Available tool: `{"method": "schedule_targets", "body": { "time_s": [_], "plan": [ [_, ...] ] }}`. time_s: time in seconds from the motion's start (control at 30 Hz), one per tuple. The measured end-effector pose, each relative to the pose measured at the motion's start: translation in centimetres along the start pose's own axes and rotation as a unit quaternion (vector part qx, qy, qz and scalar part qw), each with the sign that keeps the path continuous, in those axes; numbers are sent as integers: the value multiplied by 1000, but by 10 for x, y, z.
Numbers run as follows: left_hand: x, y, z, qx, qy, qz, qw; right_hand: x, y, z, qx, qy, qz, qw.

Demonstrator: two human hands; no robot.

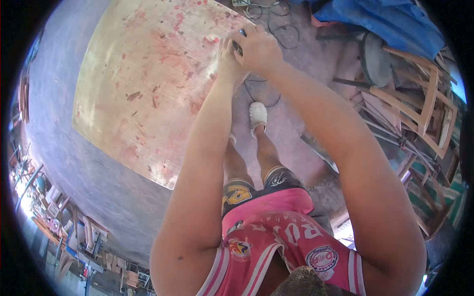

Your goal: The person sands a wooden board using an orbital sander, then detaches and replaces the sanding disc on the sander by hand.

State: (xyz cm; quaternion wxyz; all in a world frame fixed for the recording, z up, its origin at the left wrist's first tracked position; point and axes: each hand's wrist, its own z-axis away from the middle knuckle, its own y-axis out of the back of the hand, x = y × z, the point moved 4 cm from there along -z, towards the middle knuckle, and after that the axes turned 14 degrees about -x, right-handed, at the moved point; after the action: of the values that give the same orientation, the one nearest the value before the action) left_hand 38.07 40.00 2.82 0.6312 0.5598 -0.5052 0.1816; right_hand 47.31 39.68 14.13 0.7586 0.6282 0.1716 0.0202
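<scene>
Both my hands meet at the right edge of a large pale wooden panel (143,93) marked with red and brown stains. My left hand (230,64) is by the panel's edge, its fingers bent around a small dark tool (237,48). Against it, my right hand (258,49) lies over the same tool, fingers curled. A bit of blue shows at the tool's top, between the fingers. Most of the tool is hidden by my hands, so its kind cannot be made out.
A dark cord (256,93) runs on the floor below my hands, near my white shoe (257,114). At the right are wooden frames (428,101), a round dark stool (376,59) and a blue tarp (380,22). Wood pieces and tools lie at the lower left.
</scene>
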Motion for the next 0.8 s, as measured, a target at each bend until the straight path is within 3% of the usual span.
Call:
{"method": "schedule_targets", "body": {
  "time_s": [0.07,0.2,0.27,0.33,0.43,0.5,0.57,0.8],
  "plan": [
    [-24,-12,-26,23,-13,-6,1000,20,5,-25,-12,-8,21,1000],
    [-6,0,-41,25,2,-42,999,36,13,-50,-13,-7,48,999],
    [-2,28,-1,1,58,-37,998,29,17,-45,-56,16,46,997],
    [-28,49,73,-10,173,-193,966,27,18,-47,-98,38,50,993],
    [-51,80,183,-14,290,-303,908,30,16,-57,-94,49,61,993],
    [-47,88,199,-18,304,-337,891,32,22,-85,-7,51,81,995],
    [-48,85,204,-24,319,-363,875,32,25,-100,-14,52,81,995],
    [-45,88,201,-11,322,-310,895,47,20,-60,-100,77,73,989]
  ]
}}
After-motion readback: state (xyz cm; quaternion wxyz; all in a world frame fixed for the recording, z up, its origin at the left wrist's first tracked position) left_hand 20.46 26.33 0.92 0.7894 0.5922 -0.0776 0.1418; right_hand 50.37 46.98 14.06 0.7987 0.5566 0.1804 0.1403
